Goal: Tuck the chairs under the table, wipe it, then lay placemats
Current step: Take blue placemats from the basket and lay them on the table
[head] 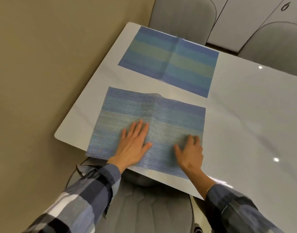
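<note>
Hands point(161, 145) press flat on near placemat point(178, 118); no writing.

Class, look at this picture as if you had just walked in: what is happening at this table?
A person in a plaid shirt is pressing a blue woven placemat flat on a glossy white table. The left hand lies open on it, the right hand beside it, across the raised centre crease. A second placemat already lies flat farther along. A grey chair sits tucked at the near edge, and two more chairs stand on the far side.
</note>
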`<state>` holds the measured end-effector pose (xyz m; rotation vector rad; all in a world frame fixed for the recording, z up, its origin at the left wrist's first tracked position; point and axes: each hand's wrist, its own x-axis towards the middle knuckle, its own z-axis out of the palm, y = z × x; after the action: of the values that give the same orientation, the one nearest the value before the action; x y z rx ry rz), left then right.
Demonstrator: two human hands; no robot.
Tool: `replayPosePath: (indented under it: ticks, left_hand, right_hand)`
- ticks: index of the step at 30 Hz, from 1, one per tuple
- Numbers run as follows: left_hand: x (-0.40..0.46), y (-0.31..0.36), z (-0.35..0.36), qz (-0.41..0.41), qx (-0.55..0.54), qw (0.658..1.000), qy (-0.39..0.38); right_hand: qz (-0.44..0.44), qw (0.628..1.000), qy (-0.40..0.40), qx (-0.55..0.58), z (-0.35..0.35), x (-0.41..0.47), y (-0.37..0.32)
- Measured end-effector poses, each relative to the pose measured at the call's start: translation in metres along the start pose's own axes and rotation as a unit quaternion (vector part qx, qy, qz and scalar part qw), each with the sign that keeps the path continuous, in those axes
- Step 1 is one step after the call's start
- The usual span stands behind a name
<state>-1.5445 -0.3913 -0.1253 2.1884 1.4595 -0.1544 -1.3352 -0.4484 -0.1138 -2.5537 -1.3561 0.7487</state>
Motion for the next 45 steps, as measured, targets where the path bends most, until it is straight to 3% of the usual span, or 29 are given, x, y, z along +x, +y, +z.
replayPosePath:
  ticks: [3,7,13,34,40,43,45]
  left_hand:
    - [0.002,-0.005,0.005,0.054,0.104,0.993,-0.003]
    - [-0.007,-0.019,0.011,0.075,0.159,0.983,-0.045]
    - [-0.010,-0.024,0.006,0.078,0.135,0.985,-0.080]
    - [-0.039,-0.033,-0.006,0.076,0.204,0.966,-0.136]
    - [-0.035,-0.027,-0.022,0.085,0.198,0.963,-0.164]
    - [-0.033,-0.024,-0.051,0.139,0.204,0.961,-0.128]
    - [-0.033,-0.024,-0.073,0.119,0.179,0.974,-0.068]
  right_hand:
    - [-0.085,0.986,-0.032,-0.137,0.010,-0.008,0.014]
    - [-0.102,0.972,-0.024,-0.211,0.019,-0.035,0.031]
    - [-0.097,0.973,-0.026,-0.207,0.021,-0.043,0.024]
    - [-0.103,0.974,-0.074,-0.185,0.018,-0.048,0.022]
    - [-0.173,0.963,-0.051,-0.200,0.020,-0.069,0.029]
    - [-0.206,0.950,-0.054,-0.230,0.017,-0.074,0.029]
    - [-0.232,0.950,-0.025,-0.206,0.003,-0.072,0.022]
